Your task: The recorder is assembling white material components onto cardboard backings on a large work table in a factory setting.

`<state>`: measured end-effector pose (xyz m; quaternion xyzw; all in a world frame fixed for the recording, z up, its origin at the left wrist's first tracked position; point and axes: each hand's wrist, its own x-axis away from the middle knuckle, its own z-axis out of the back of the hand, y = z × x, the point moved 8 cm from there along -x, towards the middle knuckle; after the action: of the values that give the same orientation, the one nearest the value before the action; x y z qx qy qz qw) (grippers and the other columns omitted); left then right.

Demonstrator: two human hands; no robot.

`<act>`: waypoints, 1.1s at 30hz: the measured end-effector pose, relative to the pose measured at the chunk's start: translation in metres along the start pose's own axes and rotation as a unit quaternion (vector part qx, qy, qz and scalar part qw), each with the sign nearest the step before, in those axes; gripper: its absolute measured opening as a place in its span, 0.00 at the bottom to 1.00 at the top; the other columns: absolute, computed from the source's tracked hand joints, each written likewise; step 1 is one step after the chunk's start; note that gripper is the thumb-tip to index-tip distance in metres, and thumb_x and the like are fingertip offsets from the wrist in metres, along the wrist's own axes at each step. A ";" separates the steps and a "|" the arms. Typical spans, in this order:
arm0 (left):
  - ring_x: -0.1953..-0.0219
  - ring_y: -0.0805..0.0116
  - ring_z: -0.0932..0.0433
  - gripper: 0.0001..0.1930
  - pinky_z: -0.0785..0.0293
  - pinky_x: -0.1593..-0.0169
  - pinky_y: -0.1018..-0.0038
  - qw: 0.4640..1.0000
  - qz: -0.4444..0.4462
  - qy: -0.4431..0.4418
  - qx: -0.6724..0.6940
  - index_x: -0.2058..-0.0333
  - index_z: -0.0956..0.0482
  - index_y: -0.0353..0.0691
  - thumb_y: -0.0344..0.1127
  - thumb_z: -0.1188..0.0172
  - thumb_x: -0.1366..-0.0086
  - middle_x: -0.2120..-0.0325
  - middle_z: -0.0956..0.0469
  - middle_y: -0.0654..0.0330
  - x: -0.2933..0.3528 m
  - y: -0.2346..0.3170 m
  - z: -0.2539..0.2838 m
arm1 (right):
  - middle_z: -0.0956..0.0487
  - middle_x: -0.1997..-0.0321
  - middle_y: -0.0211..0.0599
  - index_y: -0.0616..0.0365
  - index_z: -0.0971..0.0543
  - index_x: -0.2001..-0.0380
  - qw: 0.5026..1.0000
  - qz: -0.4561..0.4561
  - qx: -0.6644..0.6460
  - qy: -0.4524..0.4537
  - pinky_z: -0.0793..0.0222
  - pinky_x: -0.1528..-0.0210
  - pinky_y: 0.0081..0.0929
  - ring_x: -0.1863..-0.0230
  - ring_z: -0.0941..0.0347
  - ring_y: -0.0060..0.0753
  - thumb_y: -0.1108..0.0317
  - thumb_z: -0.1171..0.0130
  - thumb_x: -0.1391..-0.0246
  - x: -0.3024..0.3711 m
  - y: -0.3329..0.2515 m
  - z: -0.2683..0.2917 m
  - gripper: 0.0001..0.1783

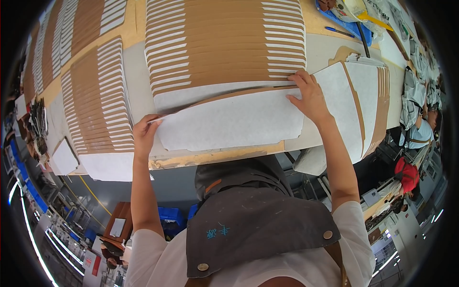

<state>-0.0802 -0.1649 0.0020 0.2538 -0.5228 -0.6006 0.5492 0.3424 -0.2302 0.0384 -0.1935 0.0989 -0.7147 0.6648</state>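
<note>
A wide white-faced panel (234, 122) with a brown far edge and cut corners lies in front of me, its far edge bowed up. My left hand (146, 134) pinches its left end between thumb and fingers. At its far right corner is my right hand (310, 93), thumb over the white face and fingers at the far edge. Just beyond lies a large overlapped stack of brown panels with white end strips (224, 48). The panel's near edge lies close to the table's front edge.
More fanned panels lie at left (88, 100), and white and brown sheets (342, 98) at right. A blue pen (339, 32) and a blue tray (366, 34) with bags are at the far right. Wooden boards edge the table (215, 157). People work further off.
</note>
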 end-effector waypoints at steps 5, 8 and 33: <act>0.79 0.86 0.41 0.07 0.44 0.75 0.88 0.997 0.064 0.038 0.011 0.66 0.24 0.33 0.31 0.42 0.40 0.82 0.33 0.72 0.000 -0.003 -0.005 | 0.29 0.64 0.31 0.54 0.24 0.68 0.996 0.047 0.052 -0.060 0.36 0.61 0.33 0.57 0.34 0.36 0.65 0.34 0.63 0.002 0.008 -0.004 0.16; 0.81 0.86 0.46 0.08 0.50 0.78 0.85 0.992 0.112 0.050 0.005 0.73 0.26 0.35 0.34 0.42 0.39 0.85 0.39 0.75 -0.005 -0.012 -0.005 | 0.27 0.71 0.31 0.56 0.22 0.69 0.986 -0.077 -0.057 -0.139 0.36 0.67 0.28 0.66 0.32 0.31 0.64 0.36 0.58 0.006 0.036 -0.009 0.12; 0.83 0.83 0.51 0.23 0.54 0.82 0.78 0.980 0.140 0.048 -0.131 0.87 0.41 0.40 0.40 0.39 0.42 0.89 0.46 0.73 -0.013 -0.018 -0.007 | 0.32 0.87 0.34 0.63 0.27 0.82 0.932 -0.289 -0.217 0.023 0.39 0.79 0.25 0.84 0.40 0.25 0.56 0.37 0.55 0.046 0.086 -0.037 0.20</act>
<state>-0.0777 -0.1575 -0.0198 0.1328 -0.4428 -0.5679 0.6810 0.4034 -0.2887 -0.0230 -0.3368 0.2068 -0.8415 0.3684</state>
